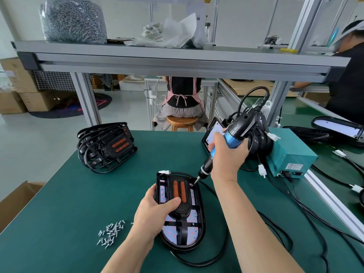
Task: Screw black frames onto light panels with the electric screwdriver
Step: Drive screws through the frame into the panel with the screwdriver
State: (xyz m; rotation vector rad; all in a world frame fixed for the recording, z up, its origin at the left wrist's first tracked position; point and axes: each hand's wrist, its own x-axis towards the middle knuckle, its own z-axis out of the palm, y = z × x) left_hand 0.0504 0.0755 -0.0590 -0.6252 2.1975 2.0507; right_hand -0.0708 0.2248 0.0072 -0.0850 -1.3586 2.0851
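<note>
While my L grip [157,211] pinches frame [178,191] to panel [201,219], my R grip [226,156] wraps driver [239,127]; bit [196,181] slants down-left onto frame's far-R corner.

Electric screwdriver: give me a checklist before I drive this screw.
1. Grip of right hand on electric screwdriver: ok.
2. Contact of bit tip with black frame, top right corner: ok.
3. Screw seated under that tip: cannot tell, too small.
4. Frame held onto light panel by left hand: ok.
5. Reach to spare screws, left of the panel: ok.
</note>
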